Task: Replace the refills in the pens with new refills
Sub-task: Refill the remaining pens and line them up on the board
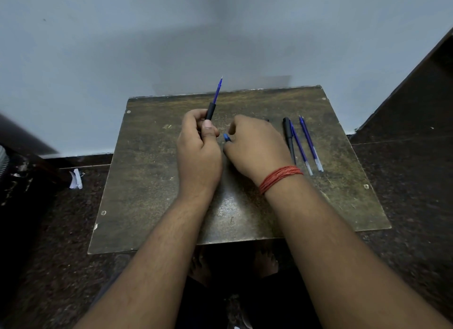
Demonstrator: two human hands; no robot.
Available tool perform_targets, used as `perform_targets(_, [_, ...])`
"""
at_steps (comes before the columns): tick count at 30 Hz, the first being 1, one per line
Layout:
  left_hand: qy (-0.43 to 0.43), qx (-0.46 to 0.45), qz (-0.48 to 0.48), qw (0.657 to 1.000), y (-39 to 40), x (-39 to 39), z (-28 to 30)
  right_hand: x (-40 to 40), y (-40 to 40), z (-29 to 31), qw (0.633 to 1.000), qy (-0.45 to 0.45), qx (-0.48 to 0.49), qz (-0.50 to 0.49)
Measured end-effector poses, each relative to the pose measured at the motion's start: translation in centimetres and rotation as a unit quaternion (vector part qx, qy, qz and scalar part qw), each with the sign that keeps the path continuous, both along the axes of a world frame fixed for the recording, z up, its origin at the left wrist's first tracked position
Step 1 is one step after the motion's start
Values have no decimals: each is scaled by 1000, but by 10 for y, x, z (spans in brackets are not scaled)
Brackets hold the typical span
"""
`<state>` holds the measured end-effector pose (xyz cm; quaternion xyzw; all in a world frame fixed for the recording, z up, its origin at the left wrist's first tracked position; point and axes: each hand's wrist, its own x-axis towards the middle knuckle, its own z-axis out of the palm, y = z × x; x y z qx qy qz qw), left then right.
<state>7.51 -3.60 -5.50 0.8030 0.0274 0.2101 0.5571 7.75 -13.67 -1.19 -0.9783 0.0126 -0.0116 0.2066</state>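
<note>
Left hand (198,144) grips the pen barrel (210,111) upright w/ refill (216,91) sticking out the top, prob so it slides in/out easy. Right hand (255,144), just right of it, curls round a blue bit (227,137). Spare refills (306,144) lie further right on the worktop (147,181).

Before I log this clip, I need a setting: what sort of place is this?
Probably a corner of a home room, not a workshop. A small worn table stands against a plain wall on a dark speckled floor, and it holds only a pen and loose refills.
</note>
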Motion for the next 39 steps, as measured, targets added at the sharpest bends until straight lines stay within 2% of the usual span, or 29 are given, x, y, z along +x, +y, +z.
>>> perform_targets(2, [5,-1,-2,1000,0,-1,0,7,-9,5,994,28,101,-24])
perform_targets(4, [9,2,-7,1000,-1,-2,1,12,-20,10,973,16,221,-59])
perform_targets(7, [16,21,-26,999,-2,-4,1,16,-35,14,926,-29,360,-113])
perform_targets(10, [15,49,-58,997,-4,-4,-1,19,-45,12,860,-47,481,-165])
perform_targets(15, [-3,83,-82,993,-6,-5,-3,24,-53,6,760,-35,610,-221])
perform_targets(19, [-3,95,-92,991,-6,-7,-4,25,-59,7,733,-54,634,-241])
perform_targets(26, [-3,123,-113,986,-7,-9,-2,25,-61,7,733,-79,628,-249])
perform_targets(39, [-3,120,-111,987,-8,-8,-3,22,-53,8,809,-55,551,-200])
